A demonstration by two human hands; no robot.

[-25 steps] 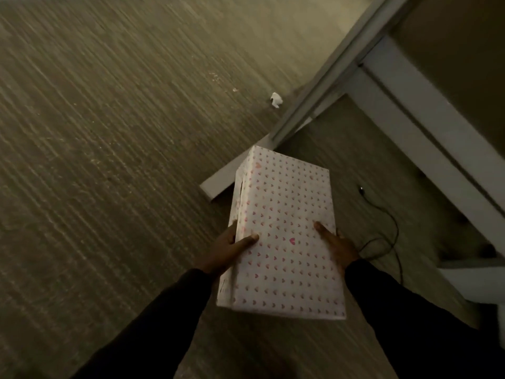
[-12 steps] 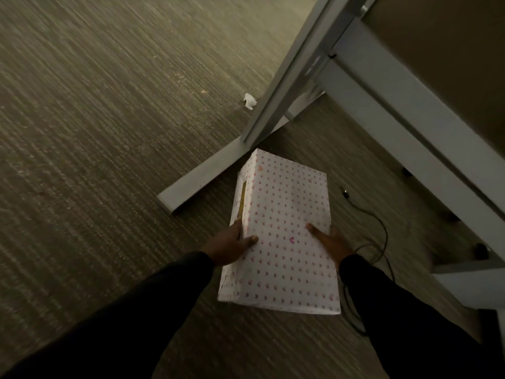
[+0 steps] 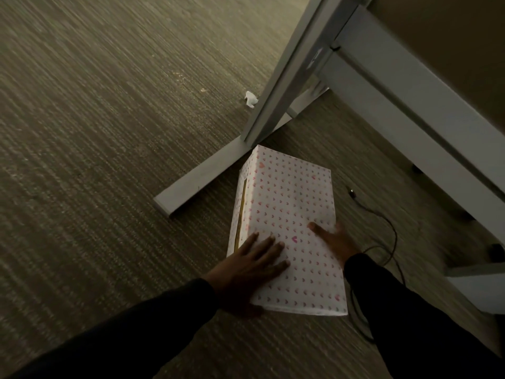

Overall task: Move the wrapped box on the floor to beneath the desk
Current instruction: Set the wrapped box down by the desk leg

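Note:
The wrapped box (image 3: 287,203), white paper with small pink hearts, lies flat on the carpet just right of the desk's grey floor foot (image 3: 196,184). Its far end reaches under the desk's edge, near the slanted leg (image 3: 287,69). My left hand (image 3: 251,266) lies flat on the box's near left top with its fingers spread. My right hand (image 3: 334,242) clasps the right edge, thumb on top and fingers down the side. A gap in the wrapping on the left side shows brown cardboard.
The desk's grey crossbeam (image 3: 410,99) runs overhead at the right. A black cable (image 3: 388,228) loops on the carpet right of the box. A white paper scrap (image 3: 250,99) lies beyond the leg. Another grey desk foot (image 3: 478,285) sits at the right edge.
The box has come down onto the carpet closer to the desk leg. My left hand has left the box's side and now lies flat on top.

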